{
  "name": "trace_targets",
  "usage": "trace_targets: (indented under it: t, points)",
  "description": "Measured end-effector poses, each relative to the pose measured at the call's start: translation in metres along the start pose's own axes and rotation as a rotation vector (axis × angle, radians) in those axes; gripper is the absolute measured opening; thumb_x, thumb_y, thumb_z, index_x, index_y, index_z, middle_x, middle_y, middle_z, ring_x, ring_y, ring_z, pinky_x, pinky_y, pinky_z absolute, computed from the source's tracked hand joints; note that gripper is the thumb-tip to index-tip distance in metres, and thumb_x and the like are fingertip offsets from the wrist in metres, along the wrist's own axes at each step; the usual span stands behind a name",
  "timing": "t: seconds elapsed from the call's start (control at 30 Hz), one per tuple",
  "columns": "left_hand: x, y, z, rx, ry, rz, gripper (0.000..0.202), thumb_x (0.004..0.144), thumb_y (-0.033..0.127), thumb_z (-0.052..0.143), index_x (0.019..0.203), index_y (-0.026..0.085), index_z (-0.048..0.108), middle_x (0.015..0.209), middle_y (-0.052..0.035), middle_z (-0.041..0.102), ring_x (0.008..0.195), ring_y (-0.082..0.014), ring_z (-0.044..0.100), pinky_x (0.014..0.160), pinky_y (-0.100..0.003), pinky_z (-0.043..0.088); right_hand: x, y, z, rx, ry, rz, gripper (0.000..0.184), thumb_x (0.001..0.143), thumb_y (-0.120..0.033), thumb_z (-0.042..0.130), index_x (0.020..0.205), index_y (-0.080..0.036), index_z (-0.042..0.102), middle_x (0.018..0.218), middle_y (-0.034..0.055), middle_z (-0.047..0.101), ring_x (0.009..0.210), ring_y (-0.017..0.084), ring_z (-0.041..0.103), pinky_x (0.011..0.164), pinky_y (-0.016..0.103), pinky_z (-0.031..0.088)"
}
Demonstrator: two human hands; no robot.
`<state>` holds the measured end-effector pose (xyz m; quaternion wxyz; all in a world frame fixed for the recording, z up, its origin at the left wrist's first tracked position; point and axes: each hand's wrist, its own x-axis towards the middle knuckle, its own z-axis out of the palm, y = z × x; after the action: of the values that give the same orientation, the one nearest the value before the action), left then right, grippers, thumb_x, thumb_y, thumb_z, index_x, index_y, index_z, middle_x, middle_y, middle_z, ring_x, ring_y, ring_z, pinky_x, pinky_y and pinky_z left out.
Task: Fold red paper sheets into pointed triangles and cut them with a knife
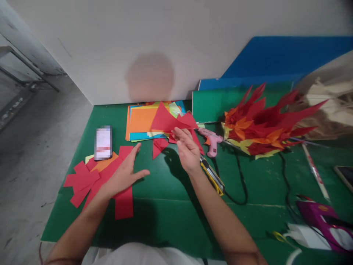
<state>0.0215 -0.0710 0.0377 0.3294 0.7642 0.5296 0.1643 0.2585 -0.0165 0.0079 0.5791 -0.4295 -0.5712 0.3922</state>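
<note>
My left hand (125, 173) is open, thumb and fingers spread, holding nothing. It hovers over or rests on red paper strips (124, 204); I cannot tell whether it touches them. My right hand (189, 149) pinches a pointed red paper piece (165, 119), whose left corner is smeared by motion. Behind that piece lies a stack of coloured paper sheets (142, 119) in orange, blue and yellow. Other red cut pieces (160, 147) lie beside the stack, partly hidden by the hand. A yellow utility knife (212, 175) is just right of my right wrist.
A pink glue gun (212, 141) with a black cord lies right of centre. Beyond it stands a flame-like red and orange paper cluster (267, 125). A phone (103, 142) lies at left. A purple package (320, 217) is at the lower right, and a white wall (110, 44) rises behind.
</note>
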Motion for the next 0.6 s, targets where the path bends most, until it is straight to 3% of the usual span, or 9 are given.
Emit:
trace_targets:
  t: [0.07, 0.13, 0.23, 0.3, 0.37, 0.43, 0.5, 0.6]
  points:
    - [0.017, 0.010, 0.011, -0.319, 0.072, 0.009, 0.082, 0.093, 0.050, 0.045, 0.150, 0.029, -0.010, 0.159, -0.0144, 0.015, 0.138, -0.0247, 0.039, 0.105, -0.040, 0.043, -0.011, 0.001, -0.003, 0.070, 0.084, 0.041, 0.038, 0.092, -0.042, 0.046, 0.125, -0.027, 0.059, 0.141, 0.0077, 0.046, 0.121, 0.023, 0.053, 0.105, 0.046, 0.043]
    - [0.035, 0.017, 0.024, -0.561, 0.121, -0.055, 0.079, 0.095, 0.046, 0.044, 0.149, 0.029, -0.011, 0.157, -0.0162, 0.020, 0.128, -0.0245, 0.050, 0.097, -0.039, 0.049, -0.022, 0.002, -0.006, 0.202, 0.182, 0.106, 0.031, 0.087, -0.042, 0.057, 0.112, -0.026, 0.064, 0.128, 0.0069, 0.057, 0.111, 0.021, 0.058, 0.100, 0.045, 0.047]
    - [0.054, 0.021, 0.037, -0.811, 0.239, -0.125, 0.074, 0.090, 0.046, 0.054, 0.149, 0.032, 0.012, 0.148, -0.0134, 0.038, 0.116, -0.0225, 0.058, 0.090, -0.036, 0.051, -0.034, 0.003, -0.012, 0.367, 0.310, 0.242, 0.025, 0.074, -0.039, 0.074, 0.094, -0.026, 0.066, 0.098, 0.0010, 0.065, 0.081, 0.013, 0.064, 0.081, 0.033, 0.056]
    - [0.058, 0.023, 0.040, -0.814, 0.255, -0.087, 0.063, 0.080, 0.045, 0.068, 0.136, 0.027, 0.044, 0.131, -0.0099, 0.056, 0.103, -0.0196, 0.061, 0.085, -0.032, 0.051, -0.037, 0.001, -0.014, 0.420, 0.359, 0.314, 0.029, 0.067, -0.036, 0.080, 0.089, -0.026, 0.064, 0.087, -0.0030, 0.063, 0.068, 0.009, 0.060, 0.068, 0.025, 0.055]
    - [0.056, 0.024, 0.040, -0.740, 0.205, -0.046, 0.038, 0.076, 0.043, 0.072, 0.107, 0.020, 0.067, 0.106, -0.0076, 0.066, 0.089, -0.0175, 0.062, 0.077, -0.029, 0.051, -0.037, -0.001, -0.015, 0.451, 0.374, 0.346, 0.032, 0.064, -0.033, 0.082, 0.088, -0.026, 0.061, 0.082, -0.0053, 0.060, 0.062, 0.006, 0.056, 0.061, 0.019, 0.052]
    - [0.052, 0.026, 0.038, -0.675, 0.159, -0.023, 0.027, 0.076, 0.043, 0.071, 0.082, 0.017, 0.072, 0.086, -0.0060, 0.067, 0.078, -0.0162, 0.060, 0.068, -0.027, 0.049, -0.036, -0.002, -0.014, 0.453, 0.366, 0.353, 0.036, 0.065, -0.032, 0.081, 0.092, -0.028, 0.058, 0.083, -0.0060, 0.058, 0.059, 0.005, 0.053, 0.056, 0.017, 0.050]
    - [0.048, 0.028, 0.036, -0.654, 0.184, -0.030, 0.029, 0.073, 0.043, 0.073, 0.065, 0.016, 0.068, 0.072, -0.0034, 0.063, 0.068, -0.0144, 0.057, 0.061, -0.025, 0.046, -0.036, -0.001, -0.013, 0.429, 0.346, 0.354, 0.041, 0.067, -0.033, 0.079, 0.100, -0.029, 0.054, 0.087, -0.0052, 0.057, 0.060, 0.006, 0.053, 0.055, 0.018, 0.049]
    - [0.045, 0.030, 0.035, -0.691, 0.261, -0.109, 0.037, 0.065, 0.044, 0.079, 0.053, 0.016, 0.057, 0.059, 0.0004, 0.056, 0.059, -0.0122, 0.052, 0.057, -0.024, 0.044, -0.038, 0.000, -0.009, 0.355, 0.308, 0.358, 0.049, 0.071, -0.034, 0.076, 0.110, -0.030, 0.047, 0.092, -0.0032, 0.057, 0.066, 0.008, 0.056, 0.054, 0.019, 0.049]
